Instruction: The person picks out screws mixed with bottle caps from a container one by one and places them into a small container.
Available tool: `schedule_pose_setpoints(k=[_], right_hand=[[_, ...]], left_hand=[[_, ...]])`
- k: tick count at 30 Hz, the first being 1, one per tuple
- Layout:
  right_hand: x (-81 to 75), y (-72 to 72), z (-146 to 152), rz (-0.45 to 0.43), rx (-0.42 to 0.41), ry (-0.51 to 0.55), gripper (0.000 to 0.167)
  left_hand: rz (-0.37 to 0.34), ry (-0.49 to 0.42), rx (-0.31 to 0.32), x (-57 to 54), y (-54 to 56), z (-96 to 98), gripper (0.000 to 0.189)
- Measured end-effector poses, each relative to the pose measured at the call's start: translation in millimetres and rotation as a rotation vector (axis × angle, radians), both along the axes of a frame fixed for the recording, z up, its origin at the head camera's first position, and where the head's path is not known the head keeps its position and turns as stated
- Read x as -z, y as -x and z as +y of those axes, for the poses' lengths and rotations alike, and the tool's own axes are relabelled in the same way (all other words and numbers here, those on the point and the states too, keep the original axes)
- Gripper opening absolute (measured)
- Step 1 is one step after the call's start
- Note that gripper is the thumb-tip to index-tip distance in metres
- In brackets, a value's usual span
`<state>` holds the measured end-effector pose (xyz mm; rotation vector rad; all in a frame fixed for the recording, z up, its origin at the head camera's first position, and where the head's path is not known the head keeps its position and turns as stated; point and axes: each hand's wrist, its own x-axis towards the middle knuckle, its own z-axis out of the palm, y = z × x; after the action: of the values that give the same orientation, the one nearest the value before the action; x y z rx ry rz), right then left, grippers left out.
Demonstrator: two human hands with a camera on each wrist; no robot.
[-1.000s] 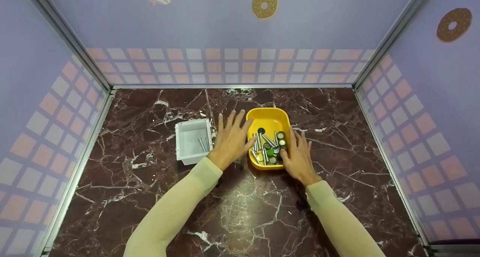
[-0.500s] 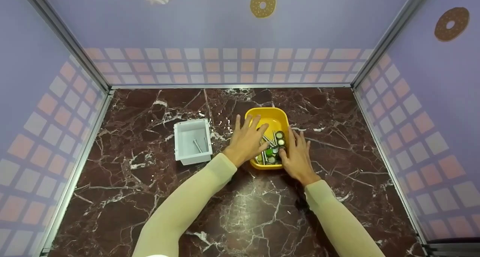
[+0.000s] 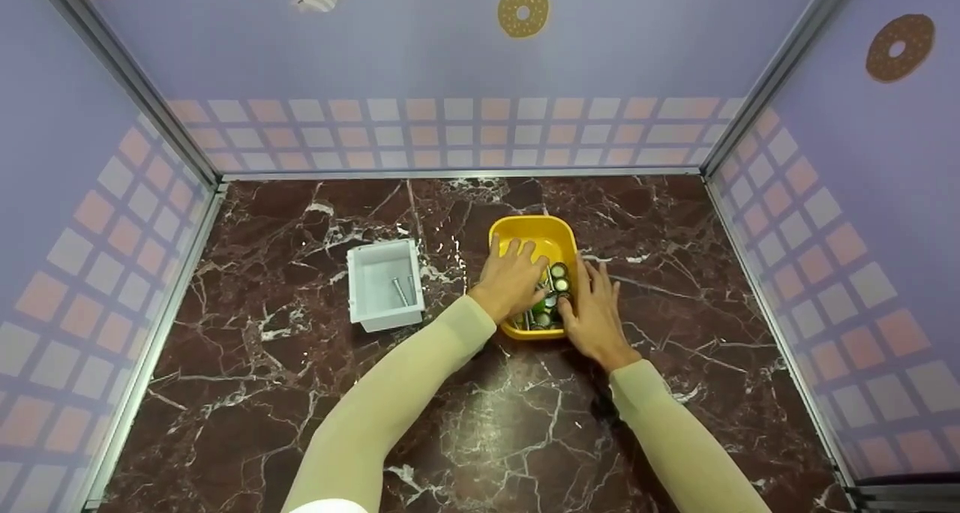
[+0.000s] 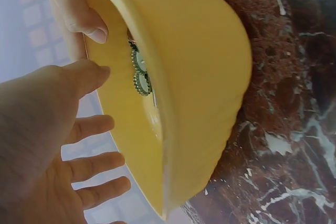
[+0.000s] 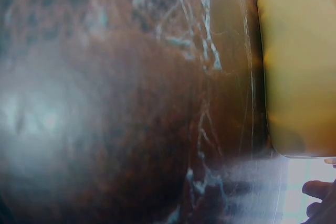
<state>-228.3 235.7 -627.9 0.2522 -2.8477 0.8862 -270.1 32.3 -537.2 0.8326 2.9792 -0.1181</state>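
Observation:
A yellow plastic tub (image 3: 551, 232) stands right of centre, with metal bottle caps (image 3: 560, 271) and several silver bolts in its near half. My left hand (image 3: 511, 279) reaches over its left rim, fingers spread and slightly bent. In the left wrist view those fingers have nothing between them, and two ridged bottle caps (image 4: 140, 82) show inside the tub. My right hand (image 3: 598, 318) grips the tub's right rim, thumb inside and fingers along the outer wall. Part of the contents is hidden under the left hand. The tub's outer wall (image 5: 304, 66) shows in the right wrist view.
To the left of the tub stands a small white box (image 3: 382, 322) with two bolts (image 3: 400, 292) in it. Both containers rest on a dark red marbled tabletop (image 3: 480, 423). Lilac panels (image 3: 375, 63) enclose the back and sides.
My left hand has moved right, from the gap between the containers to over the tub. A bolt in the white box has shifted slightly. My right hand stays at the rim.

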Motion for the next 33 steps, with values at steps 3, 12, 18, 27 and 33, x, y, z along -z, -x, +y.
schedule_pose_setpoints(k=[3, 12, 18, 27, 33], right_hand=[[0.4, -0.5, 0.3, -0.001, 0.002, 0.003, 0.089], [1.5, -0.1, 0.7, -0.019, 0.0, 0.001, 0.091], [0.5, 0.1, 0.3, -0.024, 0.002, 0.001, 0.091], [2.4, 0.7, 0.7, -0.012, 0.005, 0.005, 0.089], [2.0, 0.6, 1.3, -0.014, 0.006, 0.005, 0.09]], left_hand=[[-0.032, 0.035, 0.004, 1.0, 3.2, 6.1, 0.06], [-0.109, 0.093, -0.006, 20.2, 20.6, 23.4, 0.053], [-0.138, 0.069, -0.021, 43.3, 35.5, 32.9, 0.039], [-0.103, 0.139, -0.023, 11.6, 19.1, 36.0, 0.036], [-0.159, 0.143, -0.043, 5.2, 18.1, 38.2, 0.037]])
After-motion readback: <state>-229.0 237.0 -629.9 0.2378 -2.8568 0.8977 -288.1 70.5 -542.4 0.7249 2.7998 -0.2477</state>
